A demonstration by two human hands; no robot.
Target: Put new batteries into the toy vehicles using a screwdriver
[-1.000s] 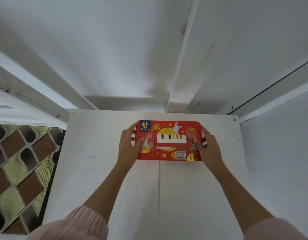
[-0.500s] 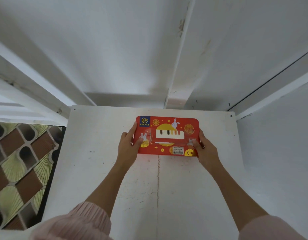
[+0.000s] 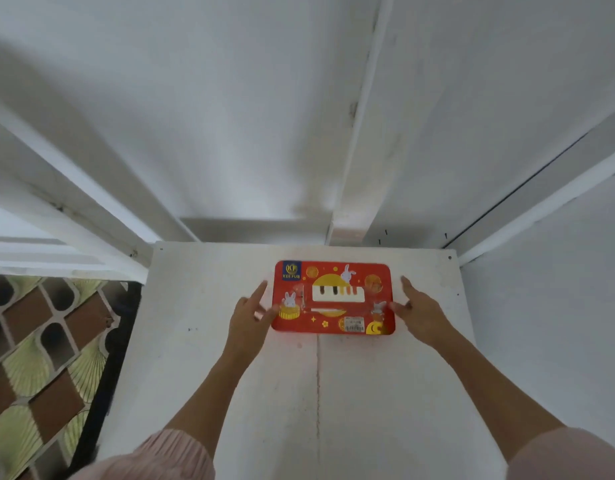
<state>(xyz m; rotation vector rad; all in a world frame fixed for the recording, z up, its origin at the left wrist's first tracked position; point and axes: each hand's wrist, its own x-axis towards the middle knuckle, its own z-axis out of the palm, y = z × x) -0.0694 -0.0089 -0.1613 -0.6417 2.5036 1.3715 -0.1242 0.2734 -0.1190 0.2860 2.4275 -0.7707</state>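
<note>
A flat red tin box (image 3: 333, 297) printed with rabbits, a yellow moon and piano keys lies lid up near the far middle of the white table (image 3: 316, 393). My left hand (image 3: 250, 315) hovers at the box's left edge with fingers spread and straight. My right hand (image 3: 420, 311) is at its right edge, fingers extended, thumb close to the box's lower right corner. Neither hand grips the box. No toy vehicle, battery or screwdriver shows.
White walls and a white beam (image 3: 354, 188) rise behind the table. On the left, past the table's edge, lies a floor of brown and green patterned tiles (image 3: 39, 358). A seam runs down the table's middle.
Both hands held the box's ends and set it farther back on the table. They have let go and drawn slightly away from its edges.
</note>
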